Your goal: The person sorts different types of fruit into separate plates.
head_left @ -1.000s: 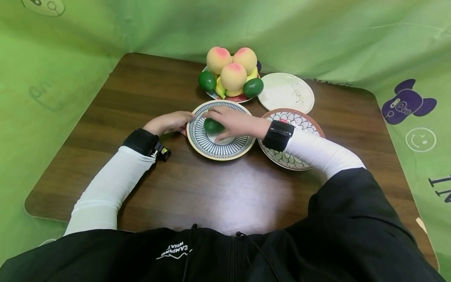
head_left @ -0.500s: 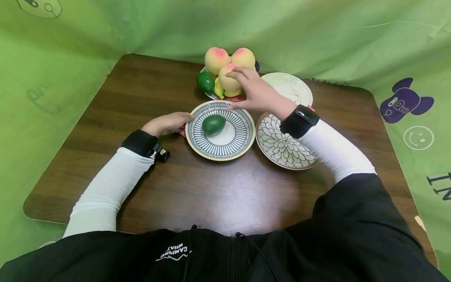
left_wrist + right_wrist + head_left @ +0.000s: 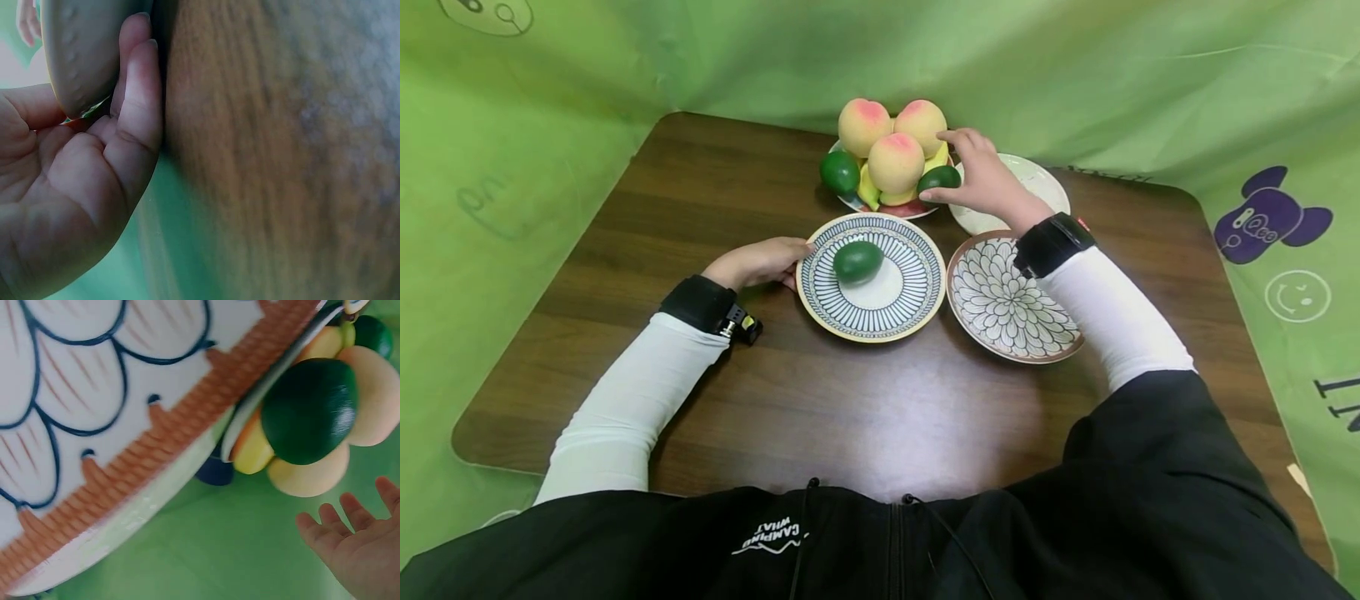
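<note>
White-sleeved, the right arm stretches over the dark wooden counter (image 3: 820, 417) toward its far edge, where the right hand (image 3: 983, 179) sits at the right side of a heaped fruit plate (image 3: 880, 204). Its thumb and fingers reach around a dark green avocado-shaped fruit (image 3: 939, 177) on that plate's right rim; the thumb tip touches the fruit's near side and the forefinger arches over it. In the right wrist view the fingers are spread and straight beside the fruit, so the hand is released rather than gripping.

The left arm lies bent across the left of the counter. The left hand (image 3: 758, 262) rests against the left rim of a blue-striped round ceramic plate (image 3: 917, 287), fingers loosely curled along the edge with their tips under the rim in the left wrist view; it touches the plate without clamping it.

On that striped plate lies a second green avocado-shaped fruit (image 3: 857, 261), just right of the left hand and well apart from the right hand.

Three peach-coloured round fruits (image 3: 895, 162) top the heap, with another green fruit (image 3: 840, 172) on its left. A petal-patterned plate with a brown rim (image 3: 1000, 308) sits beside the striped plate on the right, under the right forearm, and a pale plate with a sprig motif (image 3: 1045, 187) lies beyond it.
</note>
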